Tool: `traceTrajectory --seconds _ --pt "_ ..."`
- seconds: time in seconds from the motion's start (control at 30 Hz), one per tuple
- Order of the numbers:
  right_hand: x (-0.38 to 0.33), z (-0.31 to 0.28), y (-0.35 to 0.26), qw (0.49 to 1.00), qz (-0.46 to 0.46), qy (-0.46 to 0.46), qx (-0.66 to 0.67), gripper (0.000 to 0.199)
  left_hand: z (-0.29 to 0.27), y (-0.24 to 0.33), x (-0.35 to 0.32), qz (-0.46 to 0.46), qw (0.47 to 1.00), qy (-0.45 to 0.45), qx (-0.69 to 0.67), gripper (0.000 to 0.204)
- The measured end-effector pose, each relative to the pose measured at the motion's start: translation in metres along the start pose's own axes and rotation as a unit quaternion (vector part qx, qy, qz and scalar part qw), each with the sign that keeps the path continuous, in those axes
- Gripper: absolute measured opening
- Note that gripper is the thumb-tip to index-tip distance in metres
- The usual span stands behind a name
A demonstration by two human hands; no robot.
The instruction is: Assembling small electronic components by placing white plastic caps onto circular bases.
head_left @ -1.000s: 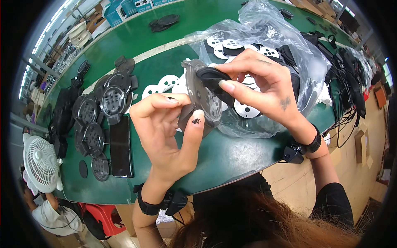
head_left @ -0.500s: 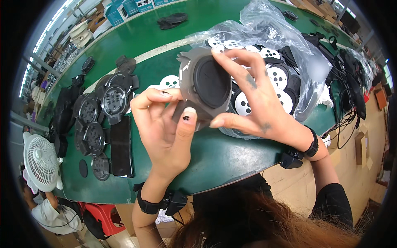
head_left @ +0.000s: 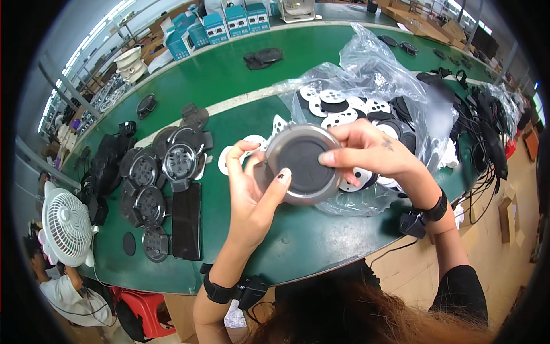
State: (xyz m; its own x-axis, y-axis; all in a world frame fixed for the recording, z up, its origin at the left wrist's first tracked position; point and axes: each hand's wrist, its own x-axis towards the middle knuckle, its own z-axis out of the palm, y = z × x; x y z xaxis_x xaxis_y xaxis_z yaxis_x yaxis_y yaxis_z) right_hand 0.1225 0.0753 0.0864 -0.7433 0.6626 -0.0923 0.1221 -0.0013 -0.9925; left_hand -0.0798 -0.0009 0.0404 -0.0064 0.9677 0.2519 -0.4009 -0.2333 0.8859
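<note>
Between my two hands is a round grey housing with a black disc set in its middle, held above the green table. My left hand grips its left rim, the thumb lying on the near left part of the face. The thumb of my right hand presses on the disc's right side, while its fingers curl behind the rim. Behind the housing, white discs with holes and black discs lie in and around a clear plastic bag. The housing's underside is hidden.
To the left lie several round black housings, a dark flat slab and a small black disc. A white fan stands at the left edge. Blue boxes line the back; black cables hang at the right.
The housing has been tipped so its disc faces up, and has come lower. My right thumb has moved from below the rim onto the disc. The view has shifted.
</note>
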Motion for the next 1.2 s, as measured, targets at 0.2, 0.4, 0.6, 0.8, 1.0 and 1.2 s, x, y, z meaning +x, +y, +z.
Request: traceTrajectory --seconds 0.2,0.4,0.6,0.8,1.0,1.2 --pt "0.053 -0.025 -0.011 0.997 0.037 -0.066 -0.03 0.029 -0.011 0.004 0.006 -0.131 0.977 0.053 -0.157 0.045" --pt "0.152 -0.061 -0.002 0.995 -0.041 0.065 -0.057 0.056 -0.018 0.0 0.009 -0.171 0.97 0.106 -0.138 0.054" --pt "0.243 -0.123 0.048 0.698 0.03 0.162 -0.697 0.036 -0.019 -0.003 0.007 -0.183 0.971 0.095 -0.118 0.039" --pt "0.276 -0.156 0.078 0.608 0.129 0.14 -0.771 0.042 -0.017 0.001 0.007 -0.184 0.976 0.06 -0.096 0.031" --pt "0.284 -0.166 0.074 0.64 0.13 0.149 -0.742 0.041 -0.016 0.001 0.005 -0.201 0.975 0.043 -0.09 0.03" --pt "0.266 -0.157 0.051 0.606 -0.107 0.282 -0.736 0.036 -0.018 -0.001 0.006 -0.194 0.976 0.039 -0.088 0.03"
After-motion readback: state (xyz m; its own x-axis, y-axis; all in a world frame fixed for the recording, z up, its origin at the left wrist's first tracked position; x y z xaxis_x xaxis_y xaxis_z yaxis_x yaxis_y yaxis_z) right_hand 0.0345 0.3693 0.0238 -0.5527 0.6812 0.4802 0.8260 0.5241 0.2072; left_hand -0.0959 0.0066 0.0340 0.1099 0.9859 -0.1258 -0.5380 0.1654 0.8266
